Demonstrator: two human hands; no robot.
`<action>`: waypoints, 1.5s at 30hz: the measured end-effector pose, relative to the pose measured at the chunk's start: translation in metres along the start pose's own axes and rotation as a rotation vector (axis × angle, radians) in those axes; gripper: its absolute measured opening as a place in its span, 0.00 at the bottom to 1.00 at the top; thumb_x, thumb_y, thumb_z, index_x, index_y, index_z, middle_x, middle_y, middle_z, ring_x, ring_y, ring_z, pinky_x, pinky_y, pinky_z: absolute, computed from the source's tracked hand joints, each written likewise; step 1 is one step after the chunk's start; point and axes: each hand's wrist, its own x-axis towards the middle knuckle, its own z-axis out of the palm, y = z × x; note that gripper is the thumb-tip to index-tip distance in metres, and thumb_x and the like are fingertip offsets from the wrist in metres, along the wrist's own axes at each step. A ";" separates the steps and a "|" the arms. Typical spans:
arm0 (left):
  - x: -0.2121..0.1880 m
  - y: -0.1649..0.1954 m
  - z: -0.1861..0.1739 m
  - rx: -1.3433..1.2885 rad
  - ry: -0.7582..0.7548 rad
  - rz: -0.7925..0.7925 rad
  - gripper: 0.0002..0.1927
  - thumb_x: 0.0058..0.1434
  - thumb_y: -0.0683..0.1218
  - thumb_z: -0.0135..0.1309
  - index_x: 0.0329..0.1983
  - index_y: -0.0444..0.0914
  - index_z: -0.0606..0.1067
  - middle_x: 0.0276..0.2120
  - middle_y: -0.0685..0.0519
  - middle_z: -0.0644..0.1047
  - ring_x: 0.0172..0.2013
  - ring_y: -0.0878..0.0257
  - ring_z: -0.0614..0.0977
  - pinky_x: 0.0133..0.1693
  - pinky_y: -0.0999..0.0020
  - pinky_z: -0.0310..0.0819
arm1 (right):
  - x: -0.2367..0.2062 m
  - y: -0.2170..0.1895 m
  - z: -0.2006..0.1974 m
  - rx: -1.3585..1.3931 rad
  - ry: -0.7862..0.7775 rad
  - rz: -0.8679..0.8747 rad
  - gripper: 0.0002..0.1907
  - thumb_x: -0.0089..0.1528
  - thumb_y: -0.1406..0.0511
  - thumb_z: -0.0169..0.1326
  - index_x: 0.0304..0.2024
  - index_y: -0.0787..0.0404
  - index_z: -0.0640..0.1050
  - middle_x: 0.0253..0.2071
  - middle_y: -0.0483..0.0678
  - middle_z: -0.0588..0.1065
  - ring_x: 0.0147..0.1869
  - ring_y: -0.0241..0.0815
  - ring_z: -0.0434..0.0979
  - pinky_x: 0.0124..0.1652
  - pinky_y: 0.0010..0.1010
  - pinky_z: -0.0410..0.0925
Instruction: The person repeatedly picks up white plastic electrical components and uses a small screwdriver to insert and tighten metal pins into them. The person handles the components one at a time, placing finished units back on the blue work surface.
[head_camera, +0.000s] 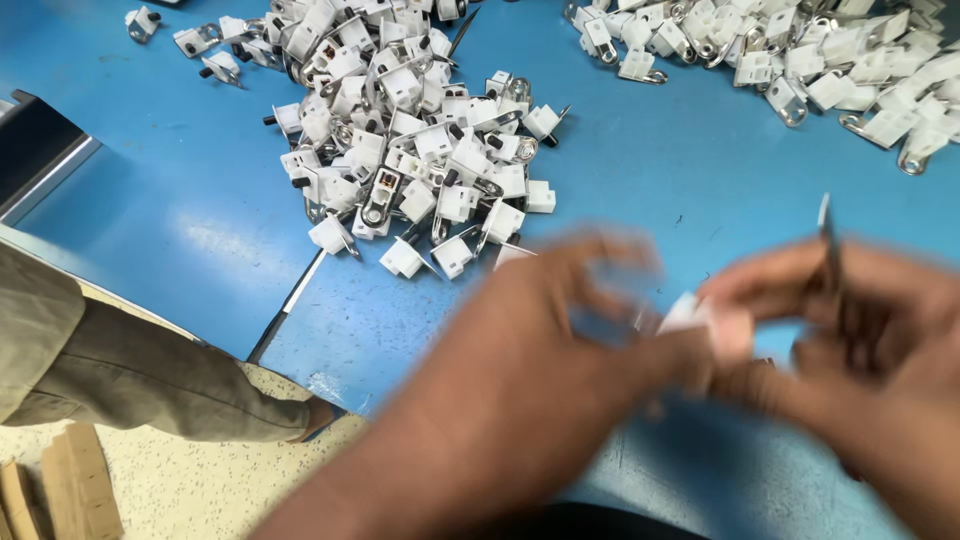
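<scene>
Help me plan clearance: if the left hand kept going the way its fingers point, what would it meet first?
Probably the small white part pinched between both hands, then the right hand. The left hand is blurred, so depth is uncertain.

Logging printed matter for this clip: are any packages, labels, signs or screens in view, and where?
None in view: only two heaps of small white plastic parts with metal clips on the blue table, and blurred hands holding one such part.

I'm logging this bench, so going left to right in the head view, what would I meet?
Trouser leg → middle pile of white parts → left hand → small white part held between the hands → right hand.
</scene>
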 end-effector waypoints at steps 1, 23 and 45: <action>-0.006 -0.005 0.008 -0.128 -0.106 -0.041 0.19 0.61 0.53 0.64 0.49 0.37 0.80 0.35 0.50 0.83 0.34 0.65 0.84 0.38 0.69 0.82 | -0.016 0.002 0.003 -0.082 -0.009 0.068 0.26 0.49 0.68 0.71 0.50 0.60 0.80 0.36 0.49 0.81 0.29 0.38 0.80 0.31 0.28 0.77; -0.035 -0.010 0.024 -0.274 -0.013 0.028 0.18 0.53 0.51 0.67 0.42 0.34 0.85 0.32 0.52 0.85 0.34 0.67 0.86 0.40 0.70 0.81 | -0.006 -0.016 -0.013 -0.037 0.130 -0.013 0.14 0.61 0.59 0.62 0.44 0.61 0.82 0.45 0.54 0.79 0.29 0.35 0.74 0.32 0.29 0.72; -0.034 0.014 0.022 -0.084 0.005 0.066 0.15 0.57 0.50 0.67 0.42 0.37 0.86 0.29 0.52 0.84 0.30 0.69 0.83 0.36 0.68 0.82 | 0.015 -0.034 -0.032 0.371 -0.068 -0.234 0.24 0.73 0.52 0.37 0.65 0.56 0.67 0.62 0.57 0.74 0.70 0.47 0.72 0.59 0.38 0.65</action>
